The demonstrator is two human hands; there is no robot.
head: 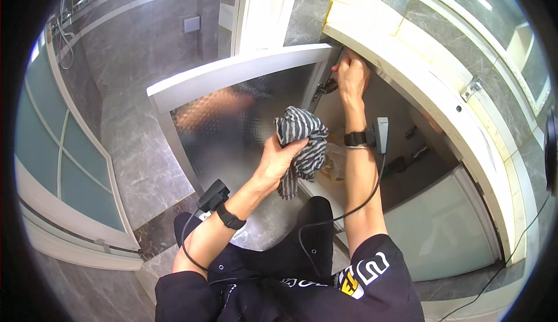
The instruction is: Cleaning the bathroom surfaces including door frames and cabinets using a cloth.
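Observation:
A bunched black-and-white striped cloth is gripped in my left hand, with its loose end hanging down. Behind it stands a swung-out cabinet door with a pale frame and a textured glass panel. My right hand reaches to the top inner corner of the cabinet, by the hinge side of that door. Its fingers are curled under the countertop, and their tips are partly hidden, so I cannot tell what they hold. Just below that hand sits a metal hinge.
A second frosted-glass cabinet door closes the right side. Inside the cabinet, a yellowish item lies on the bottom, partly hidden. A glass-panelled door stands at the left. Cables run from both wrist devices, and another cable hangs at right.

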